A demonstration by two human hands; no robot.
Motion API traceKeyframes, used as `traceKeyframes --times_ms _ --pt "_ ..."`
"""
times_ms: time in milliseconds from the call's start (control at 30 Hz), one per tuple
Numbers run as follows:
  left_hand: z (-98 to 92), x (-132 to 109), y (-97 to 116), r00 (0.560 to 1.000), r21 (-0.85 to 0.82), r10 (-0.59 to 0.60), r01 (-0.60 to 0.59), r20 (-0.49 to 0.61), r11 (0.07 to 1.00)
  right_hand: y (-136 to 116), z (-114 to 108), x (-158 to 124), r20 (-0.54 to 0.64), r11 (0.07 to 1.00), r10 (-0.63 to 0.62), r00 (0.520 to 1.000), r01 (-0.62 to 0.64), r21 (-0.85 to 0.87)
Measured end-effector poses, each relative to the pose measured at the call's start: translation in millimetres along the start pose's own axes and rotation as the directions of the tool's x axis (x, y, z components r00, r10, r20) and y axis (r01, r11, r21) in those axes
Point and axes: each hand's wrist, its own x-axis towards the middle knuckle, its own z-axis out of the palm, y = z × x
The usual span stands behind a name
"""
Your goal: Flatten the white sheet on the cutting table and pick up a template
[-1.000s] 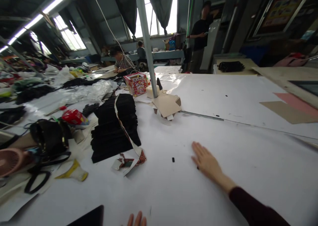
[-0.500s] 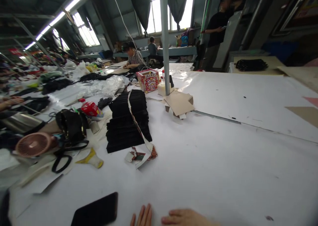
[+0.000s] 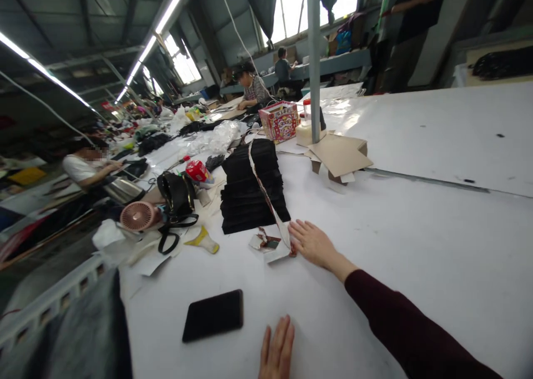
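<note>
The right hand (image 3: 312,244) reaches out flat over the white table (image 3: 416,245), its fingers straight and slightly parted, pinching nothing. Right at those fingertips, on their left, lies the lower end of a pale strip (image 3: 283,230); whether they press on it or only lie beside it is hard to tell. Torn printed scraps (image 3: 270,243) sit just left of the same fingertips, and the strip runs away from them over a stack of black fabric pieces (image 3: 245,195). Nearer the wearer, the left hand (image 3: 277,348) shows only its extended fingers, one standing a little off from the others, with nothing between them. A black phone (image 3: 213,315) lies to their left, near but apart. Farther beyond the right fingers are cardboard pieces (image 3: 341,152) around a pole (image 3: 314,62) and a red patterned box (image 3: 280,122).
</note>
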Motion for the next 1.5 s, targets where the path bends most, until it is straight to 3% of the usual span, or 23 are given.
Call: traceKeyframes --times_ms 100,133,200,267,300,367,467,567,633,667,733,800,867,967,1067,1167,1233,1267,1300,1333,1400,1433,1500 --pt "-14.2 -3.0 -8.1 0.998 -0.105 0.002 0.004 0.063 0.994 -76.2 -6.6 -59.6 0.133 0.964 -0.259 0.957 0.248 0.095" --pt "-19.8 -3.1 -10.5 0.998 -0.143 0.015 -0.005 0.068 0.990 -91.7 -10.7 -78.4 0.179 0.915 -0.383 0.906 0.345 0.210" --pt "-31.2 -2.5 -13.7 0.996 -0.211 0.051 -0.035 0.071 0.977 -99.7 -17.4 -106.2 0.201 0.873 -0.430 0.880 0.349 0.342" --pt "-42.0 -0.8 -13.7 0.993 -0.262 0.058 -0.028 0.106 0.965 -82.8 -19.1 -119.3 0.132 0.927 -0.282 0.950 0.234 0.292" --pt "-46.9 0.2 -12.6 0.988 -0.281 0.044 -0.001 0.148 0.960 -71.5 -17.6 -122.9 0.029 0.980 -0.092 0.995 0.086 0.181" --pt "-54.8 2.1 -9.2 0.965 -0.309 0.007 0.076 0.261 0.948 -60.2 -11.1 -132.0 -0.076 0.988 0.151 0.986 -0.153 -0.020" --pt "-61.9 3.5 -5.2 0.946 -0.375 0.000 0.129 0.326 0.918 -99.9 -1.3 -165.6 0.080 0.999 0.002 0.997 0.002 -0.045" --pt "-67.0 3.2 -7.0 0.938 -0.469 -0.031 0.201 0.345 0.860 -174.9 -6.3 -214.6 0.258 0.962 -0.209 0.943 0.151 0.229" --pt "-71.5 3.2 -12.3 0.915 -0.545 -0.029 0.265 0.402 0.796 -201.5 -15.7 -242.3 0.288 0.907 -0.259 0.922 0.130 0.400" --pt "-73.9 3.1 -15.7 0.894 -0.569 -0.030 0.310 0.447 0.762 -202.4 -19.5 -252.9 0.278 0.900 -0.220 0.935 0.085 0.427" --pt "-77.6 1.4 -21.9 0.861 -0.573 0.016 0.324 0.508 0.753 -186.4 -21.3 -268.1 0.152 0.945 0.060 0.986 -0.106 0.309" --pt "-79.2 -4.2 -24.3 0.843 -0.524 0.135 0.190 0.520 0.830 -168.0 -14.4 -279.1 0.048 0.946 0.314 0.948 -0.317 0.071" --pt "-80.1 -15.3 -21.1 0.824 -0.462 0.239 0.031 0.513 0.886 -171.7 -2.8 -291.6 0.076 0.955 0.296 0.952 -0.293 -0.054" --pt "-88.4 -43.2 -8.5 0.788 -0.469 0.373 -0.122 0.489 0.874 -230.6 8.9 -320.7 0.255 0.992 0.126 0.959 -0.130 -0.001" --pt "-113.1 -81.0 3.3 0.659 -0.630 0.600 -0.238 0.454 0.739 -313.5 0.9 -361.1 0.383 0.977 0.000 0.924 -0.082 0.197" --pt "-145.0 -113.9 9.6 0.401 -0.862 0.868 -0.280 0.294 0.422 -363.1 -22.5 -408.5 0.408 0.875 -0.132 0.903 -0.088 0.476" --pt "-157.7 -121.2 13.9 0.219 -0.951 0.970 -0.263 0.104 0.161 -361.8 -36.2 -440.3 0.290 0.812 0.004 0.957 -0.173 0.557" --pt "-159.1 -118.9 17.3 0.190 -0.960 0.980 -0.259 0.060 0.109 -351.1 -40.2 -454.5 0.238 0.806 0.182 0.954 -0.283 0.520" --pt "-156.8 -113.2 22.1 0.219 -0.954 0.973 -0.269 0.074 0.133 -335.5 -41.8 -466.6 0.080 0.800 0.423 0.903 -0.413 0.435" --pt "-151.2 -105.3 28.5 0.305 -0.929 0.940 -0.282 0.151 0.240 -317.3 -40.9 -476.2 -0.045 0.744 0.626 0.779 -0.578 0.336" --pt "-134.3 -89.7 45.3 0.573 -0.796 0.749 -0.255 0.333 0.549 -283.5 -31.5 -486.8 -0.216 0.582 0.802 0.557 -0.810 0.074" --pt "-125.7 -85.4 54.9 0.640 -0.745 0.680 -0.243 0.359 0.622 -273.3 -23.7 -488.4 -0.249 0.533 0.821 0.514 -0.846 0.013" --pt "-115.5 -89.5 71.8 0.638 -0.762 0.708 -0.284 0.303 0.582 -276.0 -4.4 -486.6 -0.273 0.480 0.834 0.480 -0.874 -0.072"
